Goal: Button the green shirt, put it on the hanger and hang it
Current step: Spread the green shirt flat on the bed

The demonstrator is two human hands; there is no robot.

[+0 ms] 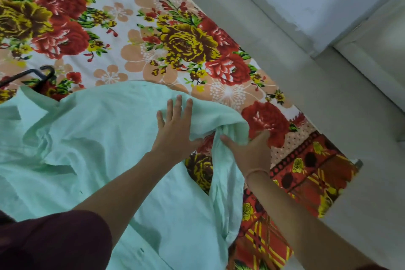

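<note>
1. Green shirt (105, 149) is spread across the lower left of the frame on a floral bedsheet (135, 35), collar apparently towards the left edge.
2. Left hand (175, 131) is pressed flat on it, fingers splayed.
3. Right hand (247, 149) is closed on bunched fabric.
4. A black hanger (28, 75) is seen at upper left.

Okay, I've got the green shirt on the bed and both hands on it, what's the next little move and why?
Probably pull the bunched part flat. The left hand lies open on the green shirt, while the right hand grips a gathered fold at its edge, so the cloth is rumpled over the floral bedsheet. Flat fabric should make buttoning easier. The black hanger lies beyond it, untouched.
</note>
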